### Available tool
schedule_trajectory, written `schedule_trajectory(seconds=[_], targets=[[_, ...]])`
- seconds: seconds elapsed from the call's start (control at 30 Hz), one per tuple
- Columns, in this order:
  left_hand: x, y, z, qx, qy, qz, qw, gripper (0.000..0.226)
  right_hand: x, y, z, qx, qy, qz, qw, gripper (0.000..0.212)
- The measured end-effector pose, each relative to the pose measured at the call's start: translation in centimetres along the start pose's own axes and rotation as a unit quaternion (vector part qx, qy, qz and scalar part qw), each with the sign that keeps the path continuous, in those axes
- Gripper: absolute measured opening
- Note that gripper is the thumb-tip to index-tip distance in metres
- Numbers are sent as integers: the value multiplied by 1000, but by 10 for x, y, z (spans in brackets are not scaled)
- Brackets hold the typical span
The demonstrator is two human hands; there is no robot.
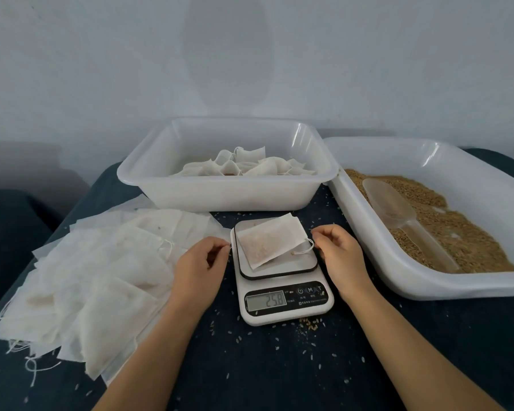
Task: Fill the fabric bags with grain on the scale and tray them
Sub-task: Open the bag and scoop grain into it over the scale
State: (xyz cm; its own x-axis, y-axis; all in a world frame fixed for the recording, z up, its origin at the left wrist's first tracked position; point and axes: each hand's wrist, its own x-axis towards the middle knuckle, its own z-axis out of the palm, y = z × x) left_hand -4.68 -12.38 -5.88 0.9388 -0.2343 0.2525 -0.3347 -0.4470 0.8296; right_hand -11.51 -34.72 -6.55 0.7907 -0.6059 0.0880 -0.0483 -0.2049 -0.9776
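Head view. White kitchen scale (282,287) sat center on dark blue cloth surface (279,366), display read 25.8. A fabric bag (269,243) with some grain inside lay flat and skewed on the platform, its drawstring (304,249) trailing off at 3 o'clock.

Left hand (198,269) was at 9 o'clock of the scale, fingers loosely curled, thumb and forefinger close together near the platform edge; whether they pinched anything could not be told. Right hand (339,253) was at 3 o'clock of the scale, fingers loosely curled, fingertips right by the drawstring loop; contact unclear.

Pile of empty bags (95,277) lay at 9 o'clock, well left of the scale, loose strings at its near edge. White tray (220,194) at 12 o'clock held filled bags (250,166). Second white tray (428,280) at 2 o'clock held brown grain (457,232), with a clear plastic scoop (398,212) lying on it, handle toward the near rim. Spilled grains (309,323) were scattered at 6 o'clock just beside the scale.
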Motion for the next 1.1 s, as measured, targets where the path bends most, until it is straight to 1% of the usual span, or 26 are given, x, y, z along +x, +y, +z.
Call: schedule_trajectory(seconds=[0.1, 0.17, 0.23, 0.27, 0.33, 0.37, 0.43, 0.5, 0.6, 0.7, 0.8, 0.83, 0.93, 0.97, 1.03, 1.1], targets=[[1, -1, -1, 0, -4, 2, 1000, 23, -1, -1, 0, -1, -4, -3, 1000, 16], [1, 0, -1, 2, -7, 2, 1000, 23, -3, -4, -2, 8, -10, -8, 1000, 21], [0, 0, 0, 9, -10, 2, 1000, 23, -6, -7, -4, 1, -26, -25, 999, 28], [0, 0, 0, 11, -11, 3, 1000, 22, -8, -9, -3, -13, -36, -38, 999, 27], [0, 0, 0, 15, -16, 5, 1000, 22, -12, -15, -1, -60, -54, -74, 994, 18], [0, 0, 0, 18, -18, 5, 1000, 23, -13, -20, -1, -101, -61, -95, 988, 17], [0, 0, 0, 19, -20, 9, 1000, 24, -9, -32, 2, -187, -78, -111, 973, 26], [-1, 1, -1, 18, -23, 13, 999, 23, -2, -50, 5, -229, -101, -73, 965, 33], [-1, 1, -2, 19, -25, 15, 999, 23, 12, -73, 13, -199, -126, 16, 972, 38], [-2, 1, -2, 13, -28, 9, 999, 22, 24, -86, 18, -211, -150, 58, 964, 33], [-3, 1, -2, 3, -33, 12, 999, 22, 31, -93, 21, -151, -179, 117, 965, 26], [-3, 0, -3, 1, -33, 14, 999, 21, 32, -96, 22, -143, -179, 124, 965, 26], [-1, -2, -1, -10, -31, 19, 999, 17, 31, -102, 26, -178, -176, 108, 962, 29], [0, -3, -1, -13, -31, 20, 999, 17, 29, -103, 28, -175, -187, 114, 960, 27], [0, -3, 0, -18, -35, 23, 999, 16, 27, -105, 32, -130, -214, 150, 956, 18], [-1, -4, 0, -20, -38, 29, 999, 16, 25, -108, 36, -105, -227, 169, 953, 17]])
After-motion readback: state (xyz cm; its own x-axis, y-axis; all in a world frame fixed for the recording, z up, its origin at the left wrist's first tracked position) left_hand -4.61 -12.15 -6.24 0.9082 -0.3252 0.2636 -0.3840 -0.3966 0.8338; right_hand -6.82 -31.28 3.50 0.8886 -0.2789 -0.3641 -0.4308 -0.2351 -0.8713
